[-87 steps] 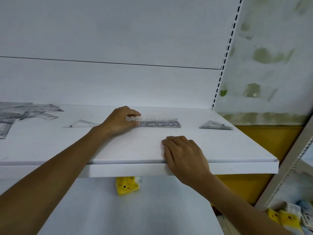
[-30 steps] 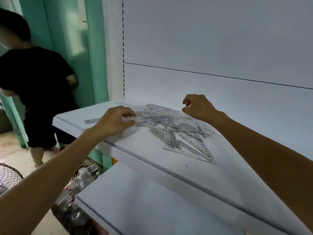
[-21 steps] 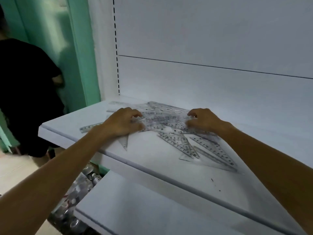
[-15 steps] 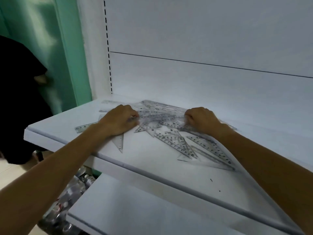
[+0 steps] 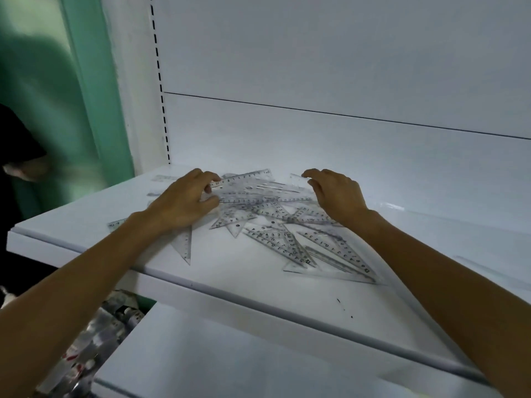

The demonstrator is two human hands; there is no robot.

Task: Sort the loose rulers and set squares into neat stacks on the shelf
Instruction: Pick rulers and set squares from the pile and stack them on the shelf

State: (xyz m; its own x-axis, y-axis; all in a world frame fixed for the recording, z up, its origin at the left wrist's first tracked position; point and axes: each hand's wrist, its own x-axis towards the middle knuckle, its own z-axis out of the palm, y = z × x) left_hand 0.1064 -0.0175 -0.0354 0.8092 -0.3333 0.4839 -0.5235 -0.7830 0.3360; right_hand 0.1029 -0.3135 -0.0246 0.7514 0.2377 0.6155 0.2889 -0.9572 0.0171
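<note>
A loose pile of clear rulers and set squares (image 5: 273, 222) lies on the white shelf (image 5: 244, 285), near its left end. My left hand (image 5: 184, 205) rests on the pile's left side, and its thumb and forefinger pinch the left end of a straight ruler (image 5: 247, 177). My right hand (image 5: 336, 193) is over the pile's right side with its fingers curled, and its fingertips pinch the end of another clear ruler (image 5: 297, 177). A large set square (image 5: 333, 254) lies nearest me on the right. A narrow set square (image 5: 184, 245) pokes out under my left wrist.
A second white shelf (image 5: 230, 369) sits below. Bottles and packets (image 5: 94, 340) lie lower left. A person in black (image 5: 14, 145) stands at the left edge by a green wall. Another clear ruler (image 5: 488, 271) lies farther right on the shelf.
The view swung from the shelf's right end to the pile at the left. Both hands came down on the pile; now the right hand has lifted slightly and the left pinches a ruler.
</note>
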